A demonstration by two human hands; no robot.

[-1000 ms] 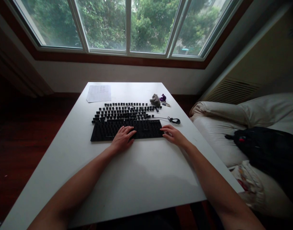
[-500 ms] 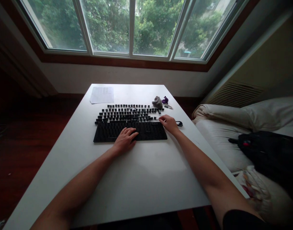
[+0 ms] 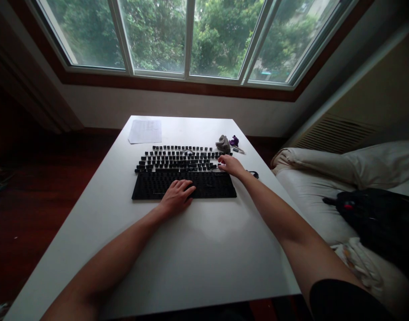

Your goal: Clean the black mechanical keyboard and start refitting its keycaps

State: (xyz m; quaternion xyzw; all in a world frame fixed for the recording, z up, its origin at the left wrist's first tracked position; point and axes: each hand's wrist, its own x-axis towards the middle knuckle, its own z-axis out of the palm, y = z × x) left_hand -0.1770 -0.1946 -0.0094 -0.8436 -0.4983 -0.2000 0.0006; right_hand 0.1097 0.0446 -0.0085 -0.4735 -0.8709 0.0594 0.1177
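Note:
A black keyboard base (image 3: 147, 185) lies flat on the white table (image 3: 204, 249), its keycaps seemingly off. Behind it stand several rows of loose black keycaps (image 3: 173, 157). My left hand (image 3: 178, 195) rests on the front middle of the keyboard, fingers stretched out and holding nothing I can see. At the right end of the keycap rows is my right hand (image 3: 231, 165), thumb and forefinger apart. Nothing shows between them, though the nearest keycaps are partly hidden by the fingers. A dark cable (image 3: 253, 174) curls out beside my right wrist.
Sheets of paper (image 3: 146, 131) lie at the table's back left. At the back right are a grey cloth (image 3: 222, 143), a purple crumpled item (image 3: 234, 140) and some thin tools (image 3: 239, 150). Right of the table, a black bag (image 3: 374, 209) sits on a pale sofa (image 3: 300, 178).
My right hand has moved slightly back and left, from the keyboard's far right corner to the loose keycaps, and its fingers have parted. My left hand stays on the keyboard. The view shifted slightly.

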